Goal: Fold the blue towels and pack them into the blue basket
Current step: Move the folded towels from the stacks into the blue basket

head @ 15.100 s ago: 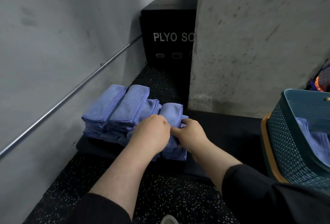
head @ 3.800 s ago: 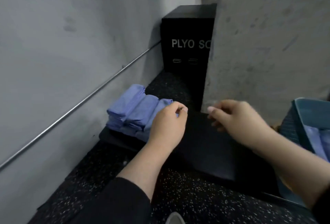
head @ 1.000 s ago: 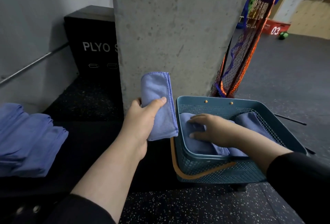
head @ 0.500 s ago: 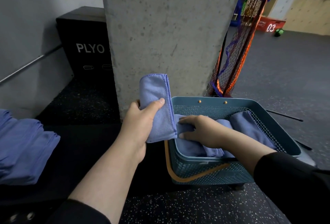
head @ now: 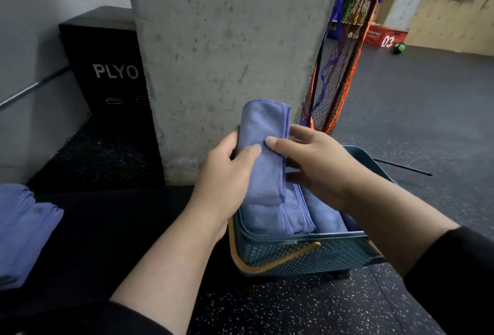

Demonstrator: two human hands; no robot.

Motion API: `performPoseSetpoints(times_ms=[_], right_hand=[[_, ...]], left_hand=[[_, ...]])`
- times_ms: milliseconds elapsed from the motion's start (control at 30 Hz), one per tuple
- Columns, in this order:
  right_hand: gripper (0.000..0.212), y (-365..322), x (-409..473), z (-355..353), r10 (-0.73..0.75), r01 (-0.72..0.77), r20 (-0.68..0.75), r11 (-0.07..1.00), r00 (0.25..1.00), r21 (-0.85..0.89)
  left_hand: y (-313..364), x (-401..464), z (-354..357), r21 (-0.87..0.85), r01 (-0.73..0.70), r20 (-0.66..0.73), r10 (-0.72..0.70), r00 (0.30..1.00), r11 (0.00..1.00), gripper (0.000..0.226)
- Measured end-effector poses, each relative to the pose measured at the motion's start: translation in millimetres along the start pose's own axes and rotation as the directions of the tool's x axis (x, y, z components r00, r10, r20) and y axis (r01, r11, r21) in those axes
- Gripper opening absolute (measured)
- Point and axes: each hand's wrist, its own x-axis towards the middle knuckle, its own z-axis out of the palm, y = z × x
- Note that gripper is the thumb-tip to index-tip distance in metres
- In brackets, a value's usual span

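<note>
At the far left edge a stack of folded blue towels (head: 24,233) lies on a low black bench (head: 112,227), well apart from the basket. Behind it a metal rail (head: 34,86) runs along the grey wall, and a black box (head: 107,67) lettered "PLYO" stands in the corner, partly hidden by a rough concrete pillar (head: 227,48).

In front of the pillar, near the middle of the view, a person holds one folded blue towel (head: 263,153) upright above the near-left part of the blue basket (head: 302,252). The left hand (head: 227,174) grips the towel from the left side, its thumb curled across the front face and its fingers wrapped out of sight behind the cloth. The right hand (head: 318,166) meets the towel from the right: its thumb presses on the front just beside the left thumb, and its fingers curl round the towel's right hemmed edge, so both hands pinch the same towel. The towel's lower end hangs just over the towels already in the basket; whether it touches them cannot be told.

The basket is a perforated teal-blue plastic one with a tan handle (head: 267,262) folded down against its near wall. Packed towels (head: 294,214) stand on edge inside it, side by side. Both forearms are bare, with black sleeves at the bottom corners.

To the right of the pillar hangs an orange and purple net (head: 336,81), and farther off on the dark floor sit a red box (head: 385,38) marked "03" and a green ball (head: 399,48).
</note>
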Motion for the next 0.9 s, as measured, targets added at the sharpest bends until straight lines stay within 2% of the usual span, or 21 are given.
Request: performPoseSetpoints(times_ms=[100, 167, 233, 300, 367, 500, 600, 667, 733, 800, 833, 900], right_hand=[[0.019, 4.4, 3.9, -16.7, -0.02, 0.016, -0.141, 0.999, 0.99, -0.03], [0.014, 9.5, 9.8, -33.8, -0.054, 0.014, -0.234, 0.985, 0.971, -0.171], [0.014, 20.6, 15.3, -52.0, -0.004, -0.091, -0.28, 0.94, 0.96, -0.327], [0.02, 39.7, 19.4, -65.6, 0.121, -0.249, -0.289, 0.852, 0.949, -0.461], [0.028, 61.6, 25.0, -73.9, 0.201, -0.34, -0.293, 0.744, 0.935, -0.575], [0.04, 83.2, 38.1, -72.5, 0.194, -0.338, -0.281, 0.645, 0.94, -0.685], [0.046, 81.8, 43.7, -70.5, 0.148, -0.305, -0.267, 0.502, 0.952, -0.809], [0.05, 80.5, 45.0, -73.5, 0.153, -0.327, -0.289, 0.456, 0.945, -0.827], [0.048, 75.3, 41.4, -77.3, 0.089, -0.33, -0.323, 0.412, 0.942, -0.849], [0.039, 63.4, 32.3, -74.3, -0.071, -0.314, -0.372, 0.408, 0.925, -0.858], [0.04, 55.4, 27.4, -69.2, -0.156, -0.283, -0.387, 0.451, 0.909, -0.847], [0.033, 36.1, 16.4, -48.8, -0.315, -0.128, -0.364, 0.577, 0.877, -0.807]], left_hand=[[-1.4, 0.4, 3.3, 0.101, 0.011, 0.05, -0.016, 0.999, 0.995, 0.032], [-7.1, 3.0, -0.8, 0.304, -0.009, -0.034, 0.02, 0.999, 0.953, 0.034], [-12.5, 4.5, -7.7, 0.499, 0.014, -0.104, 0.044, 0.994, 0.867, 0.037], [-17.7, 6.4, -14.2, 0.608, 0.082, -0.119, -0.011, 0.993, 0.79, 0.04], [-22.7, 7.8, -16.8, 0.674, 0.141, -0.094, -0.104, 0.99, 0.725, 0.036], [-31.8, 9.9, -14.7, 0.775, 0.123, 0.001, -0.197, 0.98, 0.62, 0.017], [-34.5, 11.0, -15.2, 0.782, 0.11, 0.017, -0.198, 0.98, 0.613, 0.02], [-35.0, 11.0, -16.8, 0.769, 0.111, 0.013, -0.19, 0.982, 0.63, 0.024], [-34.8, 10.3, -18.9, 0.757, 0.121, 0.005, -0.191, 0.981, 0.642, 0.03], [-32.1, 8.1, -24.5, 0.745, 0.15, -0.033, -0.188, 0.982, 0.65, 0.045], [-29.3, 6.1, -28.8, 0.735, 0.159, -0.054, -0.177, 0.983, 0.659, 0.049], [-24.1, 0.3, -39.6, 0.708, 0.155, -0.09, -0.13, 0.987, 0.689, 0.047]])
